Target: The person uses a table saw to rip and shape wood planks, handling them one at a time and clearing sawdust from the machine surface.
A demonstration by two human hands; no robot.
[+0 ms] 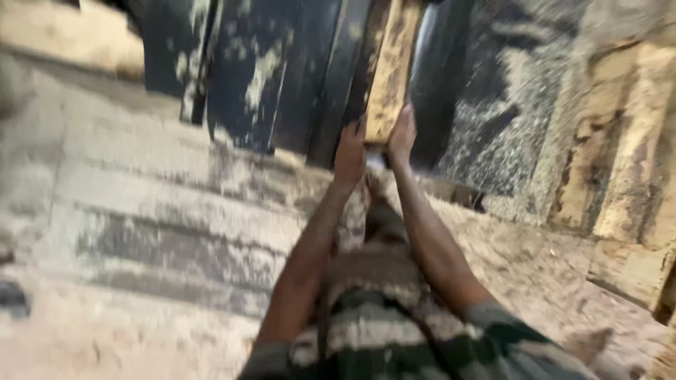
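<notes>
Both hands clasp near end of wooden plank (391,70): left hand (350,156) on left edge, right hand (403,137) on right. Plank lies lengthwise on dark, sawdust-strewn machine bed (296,77), far end out of view. Blurred picture; progress unclear.

1. No packages, labels, signs or screens show anywhere in the blurred frame.
</notes>
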